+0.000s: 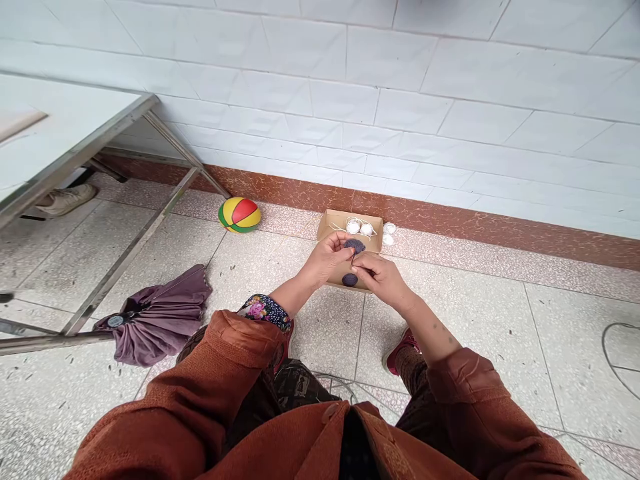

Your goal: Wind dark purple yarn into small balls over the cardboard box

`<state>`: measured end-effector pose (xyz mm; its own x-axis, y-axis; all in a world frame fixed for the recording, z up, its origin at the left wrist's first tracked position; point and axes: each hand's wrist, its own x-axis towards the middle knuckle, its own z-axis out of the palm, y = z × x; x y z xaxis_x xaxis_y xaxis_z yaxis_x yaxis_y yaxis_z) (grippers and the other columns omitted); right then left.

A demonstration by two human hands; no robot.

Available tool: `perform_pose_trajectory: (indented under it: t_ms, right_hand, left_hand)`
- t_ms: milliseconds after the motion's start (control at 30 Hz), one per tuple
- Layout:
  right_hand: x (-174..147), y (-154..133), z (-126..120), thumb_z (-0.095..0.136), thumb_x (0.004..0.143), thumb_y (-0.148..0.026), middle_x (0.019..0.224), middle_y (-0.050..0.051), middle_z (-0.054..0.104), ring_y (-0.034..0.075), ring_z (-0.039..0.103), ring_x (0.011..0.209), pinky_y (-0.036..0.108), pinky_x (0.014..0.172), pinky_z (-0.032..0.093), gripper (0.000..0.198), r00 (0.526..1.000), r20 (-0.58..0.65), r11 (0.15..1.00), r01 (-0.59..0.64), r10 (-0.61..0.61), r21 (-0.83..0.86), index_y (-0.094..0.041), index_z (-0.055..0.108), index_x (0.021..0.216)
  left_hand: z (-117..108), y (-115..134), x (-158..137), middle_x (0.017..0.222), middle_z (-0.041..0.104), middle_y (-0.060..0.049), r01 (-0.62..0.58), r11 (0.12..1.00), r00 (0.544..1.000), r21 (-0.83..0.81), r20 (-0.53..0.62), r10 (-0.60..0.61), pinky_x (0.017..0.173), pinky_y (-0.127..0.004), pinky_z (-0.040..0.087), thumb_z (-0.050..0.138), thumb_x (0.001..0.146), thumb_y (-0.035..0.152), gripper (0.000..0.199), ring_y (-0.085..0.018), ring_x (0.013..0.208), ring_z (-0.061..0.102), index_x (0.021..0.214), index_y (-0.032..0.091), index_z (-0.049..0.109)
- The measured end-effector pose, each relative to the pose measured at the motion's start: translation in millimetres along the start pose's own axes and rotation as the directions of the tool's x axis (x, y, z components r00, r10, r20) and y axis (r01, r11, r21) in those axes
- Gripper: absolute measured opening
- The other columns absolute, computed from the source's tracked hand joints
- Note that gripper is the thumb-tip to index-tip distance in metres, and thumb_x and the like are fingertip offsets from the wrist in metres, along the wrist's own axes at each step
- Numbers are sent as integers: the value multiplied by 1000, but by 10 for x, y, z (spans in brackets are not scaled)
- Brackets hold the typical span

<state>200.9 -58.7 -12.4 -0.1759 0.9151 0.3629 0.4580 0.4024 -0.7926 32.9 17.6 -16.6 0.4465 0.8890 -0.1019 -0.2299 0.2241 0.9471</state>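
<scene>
My left hand (327, 259) is closed on a dark grey-purple yarn ball (355, 246), held above a cardboard box (327, 222) on the floor. My right hand (383, 277) is beside it, its thumb and finger pinching a strand of dark yarn (353, 259) that runs from the ball. Below the hands, another dark yarn ball (350, 280) lies in the near part of the box. Two white yarn balls (367, 229) with a loose strand sit at its far end. Just outside the box, on its right, are white balls (389, 229), partly overlapping.
At left stands a metal-framed table (113, 110). Against its leg rests a red, yellow and green ball (240, 215). A purple umbrella (160, 313) lies on the floor. A tiled wall (450, 87) runs behind the box. A cable (607, 347) crosses the floor at right. Another person's shoe (70, 200) shows under the table.
</scene>
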Motion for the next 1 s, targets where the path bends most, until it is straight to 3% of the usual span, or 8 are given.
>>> perform_pose_trajectory:
  t_ms: [167, 300, 400, 500, 600, 700, 800, 1000]
  right_hand:
    - [47, -68, -182, 60, 103, -36, 87, 3, 73, 20, 67, 82, 34, 78, 53, 19, 993, -114, 1000, -23, 22, -5, -25, 73, 93]
    - [91, -7, -267, 61, 101, -38, 81, 3, 70, 20, 64, 77, 34, 75, 51, 23, 966, -236, 992, -121, 110, -33, -24, 71, 86]
    - [89, 75, -211, 59, 101, -40, 80, 2, 70, 19, 63, 75, 33, 72, 50, 25, 952, -242, 981, -195, 186, -15, -23, 69, 85]
    - [57, 142, -84, 57, 100, -38, 77, 1, 69, 19, 62, 71, 31, 69, 48, 23, 956, -174, 971, -239, 235, 0, -23, 69, 88]
    - [17, 141, 45, 56, 101, -35, 81, 2, 71, 20, 65, 76, 32, 72, 50, 21, 978, -92, 982, -191, 189, -5, -24, 70, 91]
    - [-6, 68, 105, 55, 103, -33, 93, 4, 75, 21, 69, 88, 34, 80, 53, 19, 997, -6, 996, -82, 82, -30, -24, 71, 95]
    - [-2, -15, 54, 56, 104, -34, 91, 4, 74, 21, 69, 87, 34, 81, 54, 20, 999, 52, 999, 7, -4, -46, -25, 71, 95]
    - [79, -54, -210, 58, 105, -41, 87, 3, 73, 20, 67, 82, 35, 78, 54, 24, 987, -157, 1000, -11, 11, 6, -26, 72, 93]
  left_hand:
    - [-39, -41, -29, 95, 68, 1, 45, 990, 996, 137, 75, -55, 87, -31, 47, 84, 72, 18, 45, -11, 84, 62, 110, 20, 59]
    - [-31, 31, -92, 104, 71, -2, 71, 995, 963, 76, 255, -88, 90, -32, 48, 85, 74, 18, 50, -14, 94, 67, 117, 22, 60]
    - [-9, 102, -120, 108, 72, -4, 81, 996, 946, -26, 316, -69, 88, -30, 50, 87, 74, 20, 50, -14, 97, 67, 118, 22, 63]
    - [1, 130, -114, 108, 71, -4, 64, 988, 963, -139, 269, -24, 84, -29, 51, 86, 76, 25, 47, -14, 95, 67, 117, 23, 64]
    - [-17, 91, -74, 105, 70, -3, 19, 986, 988, -165, 156, 7, 80, -28, 50, 84, 78, 27, 42, -12, 87, 64, 114, 21, 63]
    - [-52, 15, -23, 96, 69, -1, -17, 999, 999, -32, 27, 18, 80, -28, 48, 82, 77, 22, 37, -11, 81, 61, 108, 20, 62]
    - [-77, -46, 12, 93, 68, 1, -23, 993, 1000, 120, -13, 24, 82, -28, 47, 83, 74, 17, 39, -10, 81, 61, 105, 20, 60]
    - [-69, -31, -35, 98, 68, 0, 14, 987, 993, 162, 116, -33, 86, -31, 48, 86, 73, 21, 48, -11, 85, 63, 112, 21, 58]
